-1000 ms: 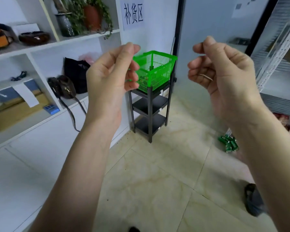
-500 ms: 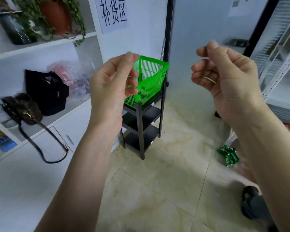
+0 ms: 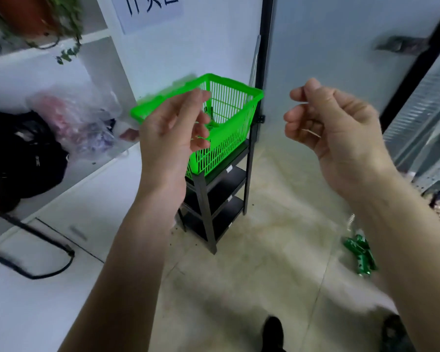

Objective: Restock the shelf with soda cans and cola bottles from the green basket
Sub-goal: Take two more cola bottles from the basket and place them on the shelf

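A green plastic basket [image 3: 230,115] stands on top of a small black three-tier rack [image 3: 210,199] against the wall ahead. Nothing inside it shows through the mesh from here. My left hand [image 3: 173,138] is raised in front of the basket's near corner, fingers loosely curled, holding nothing. My right hand [image 3: 333,128] hovers to the right of the basket at the same height, fingers loosely curled and empty. A cluster of green soda cans [image 3: 361,255] lies on the floor at the right. The grey metal shelf [image 3: 422,110] rises at the right edge.
White wall shelving on the left holds a black bag [image 3: 23,153], a plastic bag [image 3: 81,123] and a potted plant [image 3: 33,19]. A black strap [image 3: 36,250] hangs over the cabinet front. Tiled floor lies ahead; dark shoes [image 3: 272,334] show at the bottom.
The view has moved closer to the basket and rack, which now sit larger and lower. Both hands stay raised and empty in much the same pose.
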